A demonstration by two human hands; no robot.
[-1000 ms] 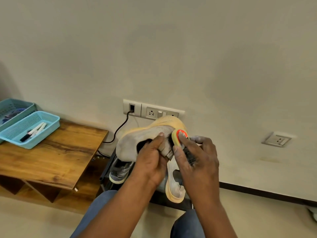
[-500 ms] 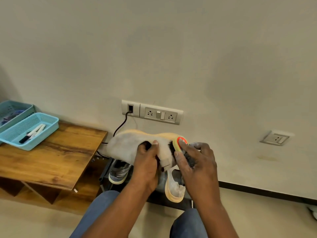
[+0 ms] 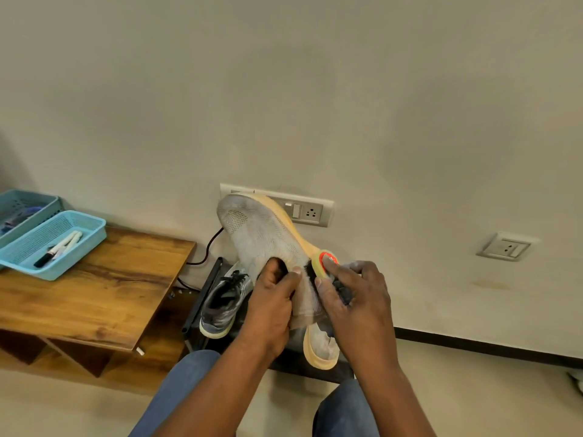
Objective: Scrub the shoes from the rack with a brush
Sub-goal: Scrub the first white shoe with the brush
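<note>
Beige wall (image 3: 347,89) behind, left grip (image 3: 271,298) round grey shoe (image 3: 262,234), right grip (image 3: 356,294) round brush (image 3: 321,263).

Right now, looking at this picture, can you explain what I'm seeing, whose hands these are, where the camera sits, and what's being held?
There is no machine here, only a person at work. The camera sits on their head and looks forward and down, so you see their own two arms and knees.

The left hand grips a grey shoe with an orange sole, fingers tucked into its opening. The right hand holds a brush with a yellow and red top against the shoe.

Below, on a dark rack by the wall, sit a grey laced shoe and the matching orange-soled shoe. To the left, a wooden table carries two blue baskets, the nearer one with markers in it.
</note>
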